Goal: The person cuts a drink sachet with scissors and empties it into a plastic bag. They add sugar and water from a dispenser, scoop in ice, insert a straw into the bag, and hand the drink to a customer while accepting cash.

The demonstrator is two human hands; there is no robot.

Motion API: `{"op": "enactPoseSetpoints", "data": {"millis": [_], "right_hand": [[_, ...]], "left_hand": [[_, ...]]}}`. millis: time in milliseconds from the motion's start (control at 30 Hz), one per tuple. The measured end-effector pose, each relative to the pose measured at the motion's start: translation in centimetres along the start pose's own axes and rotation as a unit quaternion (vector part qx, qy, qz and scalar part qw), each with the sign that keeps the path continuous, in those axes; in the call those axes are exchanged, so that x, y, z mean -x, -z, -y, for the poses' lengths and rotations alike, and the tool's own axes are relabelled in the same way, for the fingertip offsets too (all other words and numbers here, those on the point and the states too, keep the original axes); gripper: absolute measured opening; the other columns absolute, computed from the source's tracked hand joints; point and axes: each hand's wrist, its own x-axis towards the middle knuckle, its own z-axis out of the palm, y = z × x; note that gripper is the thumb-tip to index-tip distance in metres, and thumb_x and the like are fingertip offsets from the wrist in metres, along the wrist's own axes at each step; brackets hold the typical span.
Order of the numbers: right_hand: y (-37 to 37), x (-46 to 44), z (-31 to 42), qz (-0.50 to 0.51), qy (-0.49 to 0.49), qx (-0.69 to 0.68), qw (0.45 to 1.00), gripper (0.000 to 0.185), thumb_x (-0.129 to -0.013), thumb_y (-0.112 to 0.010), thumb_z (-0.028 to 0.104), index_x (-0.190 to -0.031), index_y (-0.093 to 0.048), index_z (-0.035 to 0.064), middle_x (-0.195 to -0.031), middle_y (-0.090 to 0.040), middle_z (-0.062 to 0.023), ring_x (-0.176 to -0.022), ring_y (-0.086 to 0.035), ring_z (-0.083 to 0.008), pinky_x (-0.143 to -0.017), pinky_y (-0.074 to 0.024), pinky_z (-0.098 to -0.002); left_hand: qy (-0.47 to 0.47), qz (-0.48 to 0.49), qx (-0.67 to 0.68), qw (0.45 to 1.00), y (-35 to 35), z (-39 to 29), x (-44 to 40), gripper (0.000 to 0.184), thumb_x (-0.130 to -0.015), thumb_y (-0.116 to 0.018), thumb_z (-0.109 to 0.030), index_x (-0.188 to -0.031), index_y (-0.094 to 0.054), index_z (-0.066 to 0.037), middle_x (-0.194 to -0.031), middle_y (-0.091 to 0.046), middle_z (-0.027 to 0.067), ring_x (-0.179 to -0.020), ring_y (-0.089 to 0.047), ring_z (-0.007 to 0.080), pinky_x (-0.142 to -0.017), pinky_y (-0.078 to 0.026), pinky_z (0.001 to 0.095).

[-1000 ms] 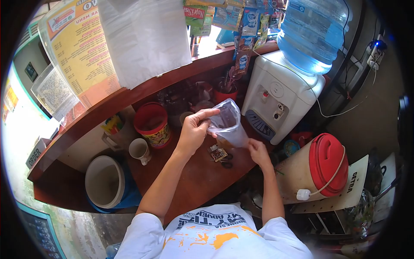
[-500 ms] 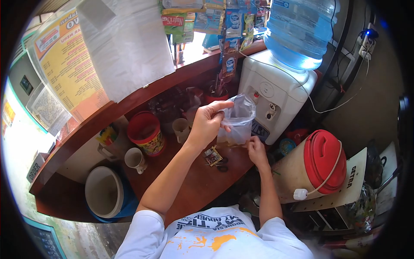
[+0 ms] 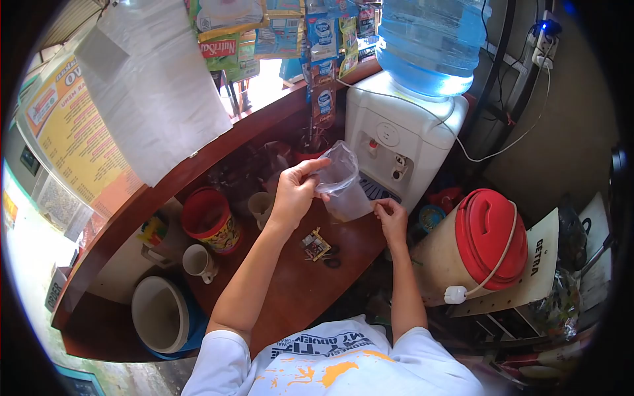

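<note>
A clear plastic bag (image 3: 348, 203) hangs over the table in front of the water dispenser, its mouth open and its lower end tilted to the right. A little yellowish matter shows near its bottom. My left hand (image 3: 295, 191) is closed on the bag's rim, thumb and fingers pinching the film. At the lower right corner of the bag, my right hand (image 3: 391, 219) pinches the plastic between its fingertips. Below the hands, a small torn-looking sachet (image 3: 316, 245) lies on the brown table (image 3: 297, 290), beside dark-handled scissors (image 3: 332, 257).
A white water dispenser (image 3: 403, 122) with a blue bottle stands behind the bag. To the right is a drink cooler with a red lid (image 3: 492, 237). On the left are a mug (image 3: 198, 261), a red tub (image 3: 209, 221) and a large bucket (image 3: 158, 315). Sachets (image 3: 323, 99) hang above.
The bag has tilted, its lower end swinging to the right with my right hand on its corner. My left hand stays on the rim. The whole view has shifted slightly.
</note>
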Motion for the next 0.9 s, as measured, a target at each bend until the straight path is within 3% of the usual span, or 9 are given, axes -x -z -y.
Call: {"op": "enactPoseSetpoints", "data": {"millis": [100, 200, 300, 400, 500, 600, 700, 800, 900], "right_hand": [[-0.3, -0.3, -1.0, 0.057, -0.020, -0.013, 0.998, 0.013, -0.081, -0.063, 0.010, -0.088, -0.069, -0.0008, -0.068, -0.065, -0.0030, -0.064, -0.060, -0.0080, -0.060, -0.0461, -0.0234], [0.1, -1.1, -1.0, -0.050, 0.017, 0.028, 0.998, 0.013, -0.081, -0.063, 0.009, -0.087, -0.069, -0.0011, -0.069, -0.065, -0.0030, -0.066, -0.060, -0.0075, -0.061, -0.0464, -0.0235], [0.0, -1.2, -1.1, 0.039, -0.033, 0.003, 0.999, 0.013, -0.081, -0.063, 0.009, -0.086, -0.069, -0.0011, -0.071, -0.067, -0.0040, -0.067, -0.061, -0.0085, -0.062, -0.0467, -0.0243], [0.5, -1.5, -2.3, -0.012, -0.011, 0.065, 0.998, 0.012, -0.083, -0.062, 0.006, -0.090, -0.068, -0.0023, -0.071, -0.064, -0.0030, -0.064, -0.057, -0.0086, -0.060, -0.0462, -0.0237], [0.4, -1.7, -4.3, 0.057, -0.074, -0.071, 0.993, 0.014, -0.082, -0.061, 0.005, -0.094, -0.067, -0.0022, -0.073, -0.065, -0.0042, -0.065, -0.058, -0.0102, -0.061, -0.0474, -0.0242], [0.3, -1.6, -4.0, 0.035, -0.052, 0.038, 0.997, 0.015, -0.083, -0.059, 0.003, -0.096, -0.066, -0.0018, -0.074, -0.065, -0.0050, -0.066, -0.060, -0.0111, -0.062, -0.0483, -0.0242], [0.3, -2.2, -5.3, -0.022, -0.035, -0.023, 0.999, 0.015, -0.081, -0.060, 0.001, -0.095, -0.066, 0.0001, -0.077, -0.067, -0.0079, -0.067, -0.062, -0.0112, -0.063, -0.0489, -0.0255], [0.1, -2.5, -6.0, 0.041, -0.034, -0.048, 0.997, 0.017, -0.080, -0.059, -0.001, -0.097, -0.064, 0.0004, -0.079, -0.067, -0.0081, -0.067, -0.061, -0.0111, -0.064, -0.0494, -0.0260], [0.9, -3.1, -4.6, -0.087, -0.055, 0.009, 0.995, 0.018, -0.081, -0.060, -0.001, -0.098, -0.061, 0.0000, -0.083, -0.065, -0.0078, -0.072, -0.061, -0.0126, -0.066, -0.0484, -0.0253]], "left_hand": [[0.010, 0.005, -0.005, 1.000, 0.1, 0.6, -0.3, 0.033, -0.087, -0.042, 0.009, -0.114, -0.060, 0.004, -0.112, -0.061, 0.0127, -0.064, -0.059, 0.0101, -0.060, -0.053, 0.0229], [0.010, 0.010, 0.005, 1.000, -0.1, 1.2, -1.2, 0.033, -0.087, -0.043, 0.009, -0.114, -0.060, 0.005, -0.110, -0.061, 0.0124, -0.064, -0.059, 0.0100, -0.060, -0.053, 0.0227], [0.012, 0.016, 0.004, 1.000, -0.5, 1.3, -1.5, 0.033, -0.086, -0.043, 0.009, -0.114, -0.060, 0.005, -0.107, -0.062, 0.0118, -0.064, -0.059, 0.0103, -0.060, -0.052, 0.0225], [0.009, 0.029, 0.006, 1.000, -0.9, 1.7, -2.3, 0.033, -0.086, -0.043, 0.008, -0.114, -0.060, 0.005, -0.105, -0.062, 0.0112, -0.065, -0.060, 0.0106, -0.060, -0.052, 0.0227], [0.002, 0.038, -0.005, 0.999, -2.1, 1.5, -3.1, 0.032, -0.087, -0.043, 0.007, -0.114, -0.060, 0.004, -0.102, -0.063, 0.0104, -0.065, -0.060, 0.0108, -0.060, -0.052, 0.0231], [-0.003, 0.041, -0.002, 0.999, -2.8, 1.3, -3.7, 0.032, -0.087, -0.043, 0.006, -0.114, -0.061, 0.004, -0.098, -0.064, 0.0098, -0.065, -0.060, 0.0108, -0.060, -0.052, 0.0235], [-0.008, 0.047, -0.001, 0.999, -3.2, 1.1, -4.6, 0.032, -0.087, -0.043, 0.006, -0.114, -0.061, 0.004, -0.092, -0.064, 0.0092, -0.064, -0.059, 0.0108, -0.060, -0.051, 0.0236], [-0.003, 0.040, -0.006, 0.999, -2.7, 1.5, -5.0, 0.032, -0.087, -0.044, 0.007, -0.113, -0.061, 0.004, -0.086, -0.064, 0.0089, -0.063, -0.059, 0.0107, -0.060, -0.051, 0.0233], [0.001, 0.032, 0.004, 0.999, -2.7, 2.0, -5.6, 0.032, -0.086, -0.044, 0.007, -0.113, -0.061, 0.004, -0.084, -0.064, 0.0087, -0.062, -0.059, 0.0106, -0.059, -0.050, 0.0231]]}}
